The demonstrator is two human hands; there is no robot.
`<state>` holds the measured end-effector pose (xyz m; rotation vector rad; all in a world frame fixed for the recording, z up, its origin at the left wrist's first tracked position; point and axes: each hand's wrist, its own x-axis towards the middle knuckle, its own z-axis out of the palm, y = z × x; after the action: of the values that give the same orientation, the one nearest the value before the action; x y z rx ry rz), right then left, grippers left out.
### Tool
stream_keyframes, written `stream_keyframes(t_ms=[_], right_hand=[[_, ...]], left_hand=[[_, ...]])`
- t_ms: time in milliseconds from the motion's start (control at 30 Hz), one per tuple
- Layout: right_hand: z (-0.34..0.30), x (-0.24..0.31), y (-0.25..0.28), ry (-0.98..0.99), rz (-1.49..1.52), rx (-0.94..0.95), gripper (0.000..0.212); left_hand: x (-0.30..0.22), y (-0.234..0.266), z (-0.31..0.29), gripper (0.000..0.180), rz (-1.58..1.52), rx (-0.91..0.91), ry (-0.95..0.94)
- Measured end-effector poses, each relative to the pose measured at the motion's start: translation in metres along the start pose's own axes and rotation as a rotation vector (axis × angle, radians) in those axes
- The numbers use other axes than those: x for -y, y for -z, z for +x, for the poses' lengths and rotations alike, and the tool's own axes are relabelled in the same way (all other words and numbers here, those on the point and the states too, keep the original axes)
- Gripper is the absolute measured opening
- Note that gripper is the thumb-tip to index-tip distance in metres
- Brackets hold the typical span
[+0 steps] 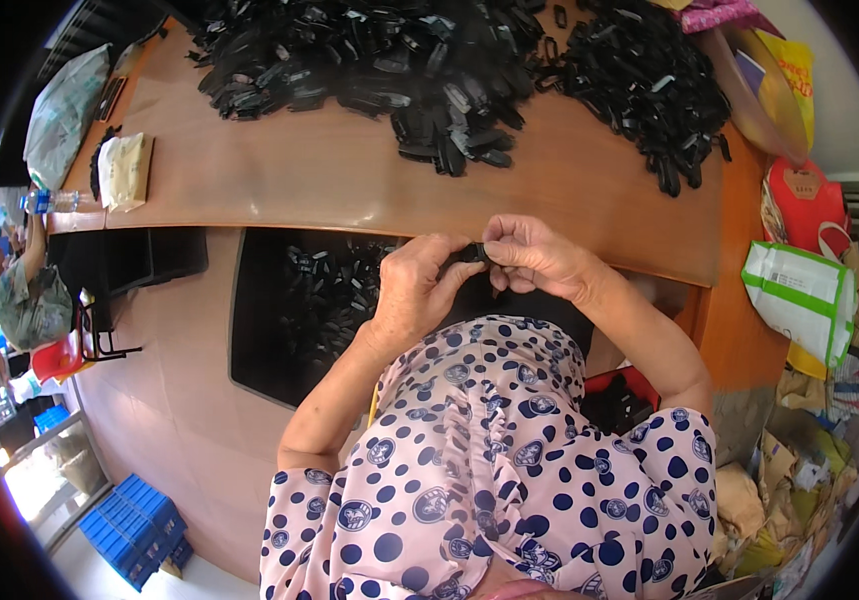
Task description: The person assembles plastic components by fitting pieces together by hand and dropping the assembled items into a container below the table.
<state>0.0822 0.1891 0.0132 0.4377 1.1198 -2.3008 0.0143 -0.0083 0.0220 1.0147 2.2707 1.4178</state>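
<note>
My left hand [417, 278] and my right hand [539, 258] meet at the table's front edge, in front of my body. Between their fingertips is a small black plastic piece [473, 253], pinched from both sides and mostly covered by the fingers. Beyond them, a wide heap of small black oblong plastic pieces [369, 60] lies on the brown table [279, 180]. A second pile of similar pieces [644, 90] is at the far right. Below the table edge, left of my left hand, more such pieces [334, 285] lie in a black tray [259, 350].
A red container [629, 385] with black pieces sits by my right elbow. At the table's left end are a tissue pack [126, 172] and a plastic bottle [44, 202]. Bags, including a white-green one [799, 295], crowd the right. Blue crates [134, 530] stand lower left; another person [34, 300] sits far left.
</note>
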Motion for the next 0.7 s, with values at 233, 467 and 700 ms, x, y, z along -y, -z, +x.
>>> stream_keyframes(t_ms=[233,467,700], right_hand=[[0.016,-0.005,-0.023,0.07,0.027,0.055,0.035],[0.013,-0.004,-0.042,0.082,-0.3,0.361,0.04],[0.019,-0.021,-0.048,0.139,-0.411,0.326,0.033]], left_hand=[[0.018,0.004,0.0,0.024,-0.498,-0.109,0.069],[0.035,0.011,-0.016,0.023,-0.994,0.068,0.153],[0.038,0.022,-0.021,0.026,-1.034,0.213,0.165]])
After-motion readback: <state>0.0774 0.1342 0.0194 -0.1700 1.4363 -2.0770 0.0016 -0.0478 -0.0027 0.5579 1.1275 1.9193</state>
